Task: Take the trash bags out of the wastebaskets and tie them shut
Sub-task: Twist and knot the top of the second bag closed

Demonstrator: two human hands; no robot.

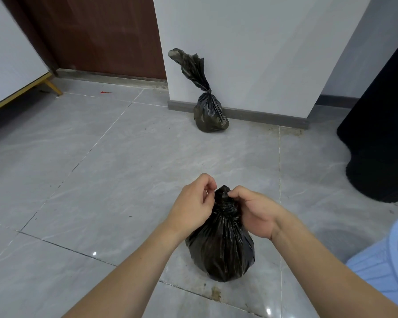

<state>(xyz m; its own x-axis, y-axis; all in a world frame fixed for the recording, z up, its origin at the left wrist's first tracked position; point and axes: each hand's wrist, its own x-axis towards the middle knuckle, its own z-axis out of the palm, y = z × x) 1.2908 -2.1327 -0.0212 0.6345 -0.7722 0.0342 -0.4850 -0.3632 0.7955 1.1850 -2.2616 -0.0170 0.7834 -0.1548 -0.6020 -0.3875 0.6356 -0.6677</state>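
A full black trash bag (221, 251) stands on the grey tiled floor in front of me, its neck twisted into a knot at the top. My left hand (193, 205) is at the left of the knot with curled fingers pinching the plastic. My right hand (253, 211) grips the neck from the right, thumb and fingers on the bag's top end. A second black trash bag (209, 111), knotted with a long loose tail, leans against the white wall further back.
A light blue wastebasket (386, 260) stands at the lower right edge. A large black object (381, 134) fills the right side. A brown door (101, 35) is at the back left, and a white cabinet with a gold leg (53, 87) at the far left.
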